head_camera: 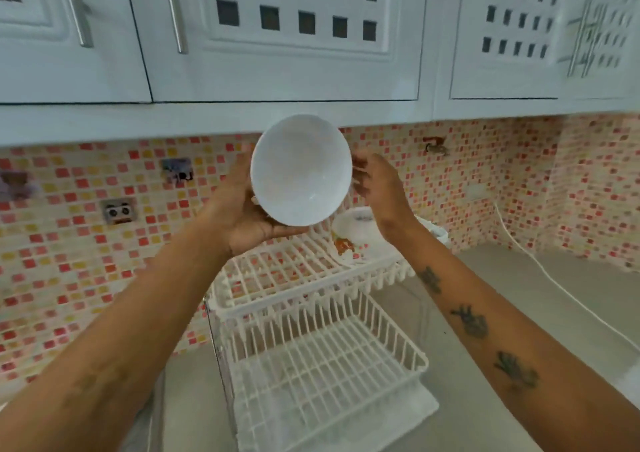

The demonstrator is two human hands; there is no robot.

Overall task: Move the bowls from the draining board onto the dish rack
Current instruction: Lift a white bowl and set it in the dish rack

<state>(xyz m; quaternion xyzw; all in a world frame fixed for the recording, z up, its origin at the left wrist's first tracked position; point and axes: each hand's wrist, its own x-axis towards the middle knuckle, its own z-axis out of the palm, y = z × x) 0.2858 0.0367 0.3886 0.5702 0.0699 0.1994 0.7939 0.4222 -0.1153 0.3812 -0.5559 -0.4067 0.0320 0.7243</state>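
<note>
A plain white bowl (300, 171) is held up at chest height, tilted so its inside faces me. My left hand (242, 209) cups it from below and behind. My right hand (375, 183) hovers beside the bowl's right rim, fingers spread, possibly touching the rim. Under the bowl stands a white two-tier wire dish rack (311, 313). At the far right of its upper tier rest a white bowl (355, 224) and a plate with an orange flower print (344, 247). The lower tier holds nothing.
White wall cupboards (277, 36) hang low just above the bowl. A mosaic tile wall runs behind, with sockets (119, 211) and small hooks. A white cable (554, 278) crosses the grey counter (502, 313) on the right. A white cloth lies under the rack.
</note>
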